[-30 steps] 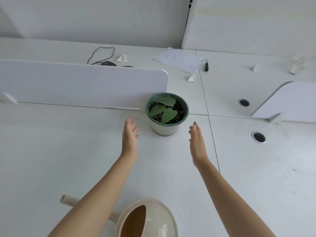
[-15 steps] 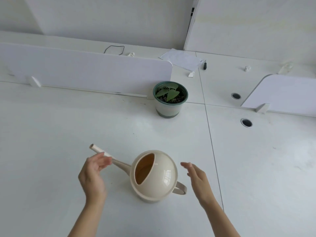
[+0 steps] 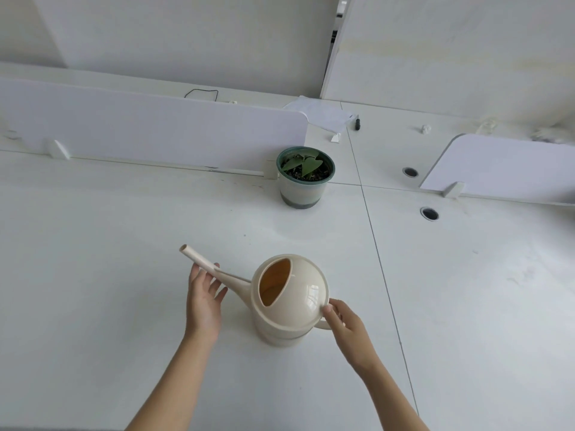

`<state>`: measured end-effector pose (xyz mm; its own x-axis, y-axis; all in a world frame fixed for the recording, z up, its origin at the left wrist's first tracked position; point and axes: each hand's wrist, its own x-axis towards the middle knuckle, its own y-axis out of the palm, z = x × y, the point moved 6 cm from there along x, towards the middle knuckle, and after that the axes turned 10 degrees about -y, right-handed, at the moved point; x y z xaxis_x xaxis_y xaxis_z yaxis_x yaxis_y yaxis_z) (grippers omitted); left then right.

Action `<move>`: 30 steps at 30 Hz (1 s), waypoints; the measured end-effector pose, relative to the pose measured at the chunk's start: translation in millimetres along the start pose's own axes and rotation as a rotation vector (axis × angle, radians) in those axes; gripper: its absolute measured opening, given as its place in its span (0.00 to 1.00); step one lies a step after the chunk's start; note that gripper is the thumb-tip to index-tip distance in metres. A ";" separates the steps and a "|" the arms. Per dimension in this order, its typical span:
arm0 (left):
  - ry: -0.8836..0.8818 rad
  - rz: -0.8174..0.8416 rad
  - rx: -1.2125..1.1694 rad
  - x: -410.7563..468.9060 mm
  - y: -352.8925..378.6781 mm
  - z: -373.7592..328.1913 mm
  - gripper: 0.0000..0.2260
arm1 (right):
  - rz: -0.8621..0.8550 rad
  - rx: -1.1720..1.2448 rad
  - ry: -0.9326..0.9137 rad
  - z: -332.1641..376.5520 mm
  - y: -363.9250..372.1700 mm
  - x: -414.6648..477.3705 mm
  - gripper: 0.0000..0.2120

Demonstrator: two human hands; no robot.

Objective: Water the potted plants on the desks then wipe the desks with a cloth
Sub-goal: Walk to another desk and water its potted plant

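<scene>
R hand [image 3: 346, 325] is gripping watering can [image 3: 291, 301] by handle [image 3: 323, 325] at 4 o'clock; L hand [image 3: 203, 301], fingers spread, is touching spout [image 3: 199, 259]. Hard, slippy plastic, maybe heavy w/ water.

Off-task items: partitions, paper, small clutter.
Long white divider panel [image 3: 155, 132] upright at left; second, round-cornered panel [image 3: 504, 166] at right. Loop of black cable [image 3: 201, 93] behind the left one. Past its end, a sheet of paper [image 3: 320, 115] with a dark pen [image 3: 357, 123] just beside it. One round cable hole [image 3: 410, 172] near the right panel, another [image 3: 429, 213] closer in. Small white scrap [image 3: 425, 129], possibly crumpled paper.
</scene>
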<state>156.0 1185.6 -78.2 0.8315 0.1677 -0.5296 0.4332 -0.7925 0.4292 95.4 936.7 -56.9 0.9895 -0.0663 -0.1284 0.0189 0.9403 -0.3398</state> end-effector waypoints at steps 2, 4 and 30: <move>-0.010 0.037 -0.016 2.5 2.7 -0.9 0.22 | -0.010 -0.006 0.031 0.0 0.0 -0.8 0.08; -0.004 0.053 -0.022 2.9 3.4 -2.3 0.20 | -0.022 0.008 0.072 -0.6 -0.2 -2.1 0.12; 0.269 0.143 -0.070 -195.9 -5.8 -25.2 0.12 | 0.075 0.205 -0.144 83.7 -60.7 -121.0 0.15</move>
<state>-0.6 1172.0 41.5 0.9439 0.2141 -0.2512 0.3203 -0.7786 0.5396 -13.4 915.6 57.3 0.9991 0.0411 -0.0067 -0.0416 0.9898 -0.1361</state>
